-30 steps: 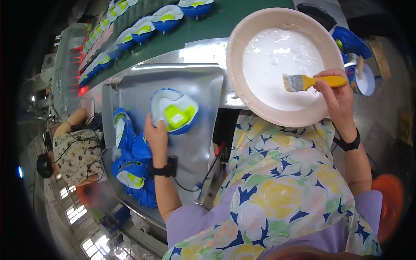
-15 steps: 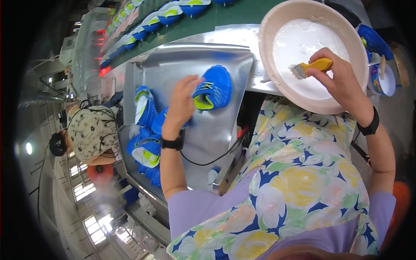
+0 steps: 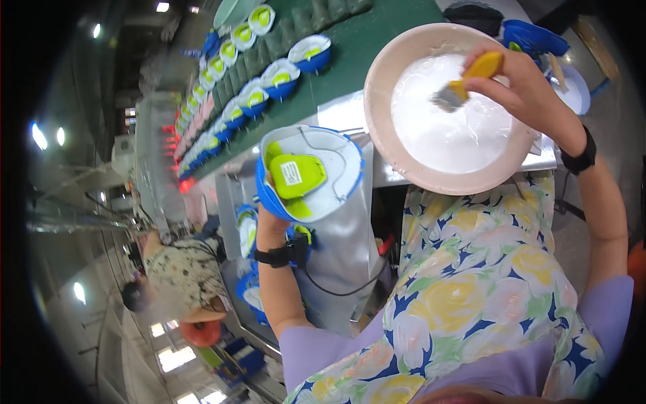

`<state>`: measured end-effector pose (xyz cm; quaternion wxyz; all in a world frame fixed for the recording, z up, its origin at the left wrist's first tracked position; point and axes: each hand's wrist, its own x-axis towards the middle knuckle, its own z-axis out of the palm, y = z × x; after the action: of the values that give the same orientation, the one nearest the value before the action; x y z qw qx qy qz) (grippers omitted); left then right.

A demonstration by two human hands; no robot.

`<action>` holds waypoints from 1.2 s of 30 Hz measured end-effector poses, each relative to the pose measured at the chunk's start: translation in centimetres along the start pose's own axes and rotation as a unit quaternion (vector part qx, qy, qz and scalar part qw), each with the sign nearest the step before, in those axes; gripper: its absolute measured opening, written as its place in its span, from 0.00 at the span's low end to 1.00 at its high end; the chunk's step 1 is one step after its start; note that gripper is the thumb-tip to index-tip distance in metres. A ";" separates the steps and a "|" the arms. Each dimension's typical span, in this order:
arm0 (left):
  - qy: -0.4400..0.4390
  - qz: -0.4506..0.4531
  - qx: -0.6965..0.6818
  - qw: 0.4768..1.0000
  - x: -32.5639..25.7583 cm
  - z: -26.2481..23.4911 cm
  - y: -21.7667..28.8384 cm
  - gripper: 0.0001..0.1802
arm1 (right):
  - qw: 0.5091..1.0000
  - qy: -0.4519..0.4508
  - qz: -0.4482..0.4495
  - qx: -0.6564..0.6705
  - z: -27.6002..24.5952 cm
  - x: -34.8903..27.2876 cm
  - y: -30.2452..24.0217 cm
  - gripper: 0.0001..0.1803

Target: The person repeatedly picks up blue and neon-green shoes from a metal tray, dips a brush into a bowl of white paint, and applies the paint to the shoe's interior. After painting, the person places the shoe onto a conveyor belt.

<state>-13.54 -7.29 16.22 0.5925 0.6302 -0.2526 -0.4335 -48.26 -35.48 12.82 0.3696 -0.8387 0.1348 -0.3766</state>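
Note:
A blue shoe upper (image 3: pixel 340 172) is raised in my left hand (image 3: pixel 272 225), its white underside and lime-green insert turned up toward me. Most of that hand's fingers are hidden behind the upper. My right hand (image 3: pixel 515 81) grips the yellow handle of a flat brush (image 3: pixel 483 67). The bristles hang above the white liquid (image 3: pixel 444 135) in a wide pale pink basin (image 3: pixel 381 101). Below my left forearm, several more blue uppers (image 3: pixel 247 229) lie in a metal tray (image 3: pixel 336 269).
Rows of blue and white uppers (image 3: pixel 281 75) stand on a green conveyor belt (image 3: pixel 350 50) at the far left. Blue items (image 3: pixel 535 37) and a white container (image 3: pixel 574 91) sit beyond the basin. A black cable (image 3: pixel 336 294) crosses the tray. Another person (image 3: pixel 185 276) is at the left.
My left hand has taken up a blue upper from the tray and turned its underside upward. The brush has stayed over the basin in my right hand. The whole view has shifted.

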 end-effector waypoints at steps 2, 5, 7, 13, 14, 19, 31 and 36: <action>-0.013 -0.049 -0.012 0.999 1.0 2.0 0.2 0.30 | 0.998 0.025 -0.019 0.056 -0.1 1.4 -0.8 0.13; -0.074 -0.103 0.002 0.992 2.8 5.4 0.3 0.29 | 0.994 0.034 -0.042 0.096 -0.1 3.5 -2.3 0.13; -0.108 -0.083 0.019 0.990 4.1 7.5 0.6 0.29 | 0.992 0.053 -0.077 0.088 -0.2 4.1 -2.7 0.13; -0.068 0.136 0.033 0.988 6.4 12.0 -0.1 0.27 | 0.996 0.085 0.027 -0.003 -2.1 2.6 -2.4 0.16; -0.054 0.175 0.035 0.982 6.6 12.3 -0.7 0.27 | 0.993 0.103 0.048 -0.018 -1.9 2.3 -2.3 0.18; 0.010 0.350 0.114 0.930 6.6 12.6 -3.8 0.25 | 0.968 0.166 0.168 0.089 0.6 0.9 -2.5 0.21; 0.100 0.559 0.447 0.691 6.4 13.4 -0.9 0.22 | 0.926 0.158 0.213 0.267 2.8 -0.4 -4.5 0.18; -0.106 -0.020 -0.024 0.994 6.7 6.0 -2.6 0.23 | 0.967 0.161 0.064 0.184 1.4 -0.5 -3.0 0.12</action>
<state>-15.84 -15.58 12.56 0.5682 0.5716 -0.2908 -0.5156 -47.76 -32.39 14.11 0.5146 -0.6740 0.1741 -0.5005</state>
